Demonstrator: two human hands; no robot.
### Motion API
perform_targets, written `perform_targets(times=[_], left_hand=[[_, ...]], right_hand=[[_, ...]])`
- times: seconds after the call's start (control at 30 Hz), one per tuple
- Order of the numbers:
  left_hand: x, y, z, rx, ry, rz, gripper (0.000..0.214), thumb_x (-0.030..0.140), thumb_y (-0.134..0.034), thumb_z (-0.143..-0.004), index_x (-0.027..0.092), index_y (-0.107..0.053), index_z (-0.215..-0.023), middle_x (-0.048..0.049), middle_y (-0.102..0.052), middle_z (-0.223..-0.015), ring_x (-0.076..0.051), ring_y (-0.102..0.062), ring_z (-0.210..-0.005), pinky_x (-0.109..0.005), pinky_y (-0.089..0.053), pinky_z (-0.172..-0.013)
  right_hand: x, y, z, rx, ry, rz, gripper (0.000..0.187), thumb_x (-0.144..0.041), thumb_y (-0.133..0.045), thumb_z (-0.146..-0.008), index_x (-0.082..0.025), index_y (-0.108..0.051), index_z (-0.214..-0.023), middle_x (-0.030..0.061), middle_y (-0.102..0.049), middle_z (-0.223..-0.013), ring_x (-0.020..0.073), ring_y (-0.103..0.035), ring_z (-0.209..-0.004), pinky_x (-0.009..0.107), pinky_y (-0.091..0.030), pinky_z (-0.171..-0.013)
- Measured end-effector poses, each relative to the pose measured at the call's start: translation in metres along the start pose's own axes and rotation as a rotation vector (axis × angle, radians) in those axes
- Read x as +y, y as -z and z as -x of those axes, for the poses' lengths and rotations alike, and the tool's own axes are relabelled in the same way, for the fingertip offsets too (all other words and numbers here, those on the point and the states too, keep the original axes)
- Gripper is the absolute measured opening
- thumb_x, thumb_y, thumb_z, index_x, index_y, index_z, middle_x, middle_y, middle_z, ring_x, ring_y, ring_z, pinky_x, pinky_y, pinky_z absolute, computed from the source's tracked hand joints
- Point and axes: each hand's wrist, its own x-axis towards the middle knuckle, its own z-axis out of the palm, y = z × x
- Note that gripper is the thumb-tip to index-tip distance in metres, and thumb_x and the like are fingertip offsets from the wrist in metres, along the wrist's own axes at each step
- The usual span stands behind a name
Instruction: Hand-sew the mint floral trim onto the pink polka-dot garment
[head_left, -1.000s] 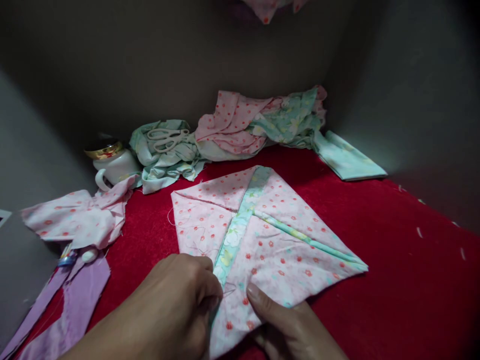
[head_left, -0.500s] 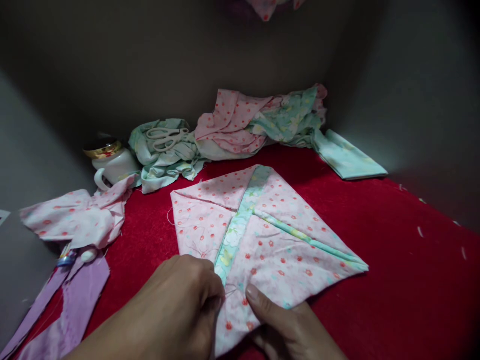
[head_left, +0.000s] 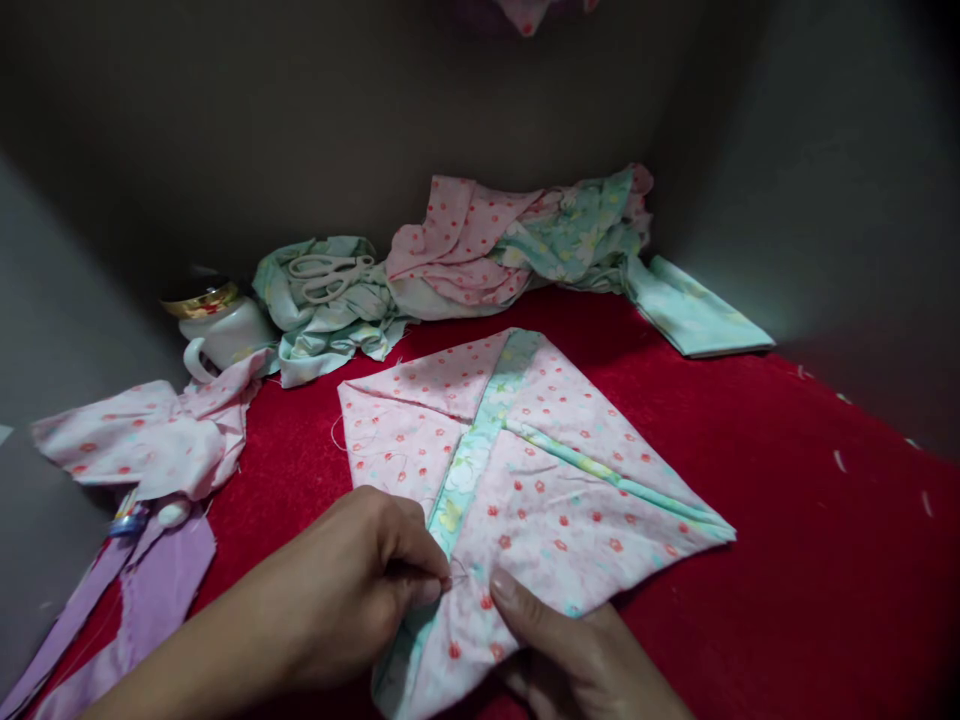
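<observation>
A pink dotted fabric piece (head_left: 592,490), crossed by green floral strips (head_left: 469,455), spreads in front of me with its near corner lifted. My left hand (head_left: 382,580) is closed in a pinch at the lower end of the long strip. From its fingertips a fine line, a needle or thread (head_left: 459,574), runs to the cloth; which it is I cannot tell. My right hand (head_left: 570,640) grips the near right edge, thumb on top and fingers hidden beneath. Loose thread (head_left: 337,430) curls at the fabric's left edge.
A red cloth surface (head_left: 787,580) lies under everything, between grey walls. At the back are white-handled scissors (head_left: 330,275) on crumpled green fabric (head_left: 322,340), a white mug (head_left: 225,335), a pink-and-green heap (head_left: 480,240) and folded green cloth (head_left: 705,310). Pink scraps (head_left: 150,435) and purple strips (head_left: 169,590) lie left.
My left hand has shifted slightly up and left, its pinching fingertips now in clearer view. The fabric's near left edge shows more of its green underside. My right hand keeps its grip.
</observation>
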Motion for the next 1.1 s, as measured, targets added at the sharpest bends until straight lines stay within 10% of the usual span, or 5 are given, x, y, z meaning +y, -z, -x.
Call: perform_targets(times=[1.1], left_hand=[[-0.0092, 0.0041, -0.0014, -0.032, 0.036, 0.089, 0.020, 0.024, -0.050, -0.077, 0.012, -0.065, -0.070, -0.0001, -0.054, -0.068, -0.013, -0.050, -0.066, -0.018, -0.039, -0.061]], right_hand=[[0.0038, 0.0083, -0.0080, -0.119, 0.009, 0.070, 0.063, -0.040, -0.076, -0.061, -0.022, -0.056, -0.118, 0.0084, -0.069, -0.099, 0.0264, -0.062, -0.089, 0.042, -0.046, -0.083]])
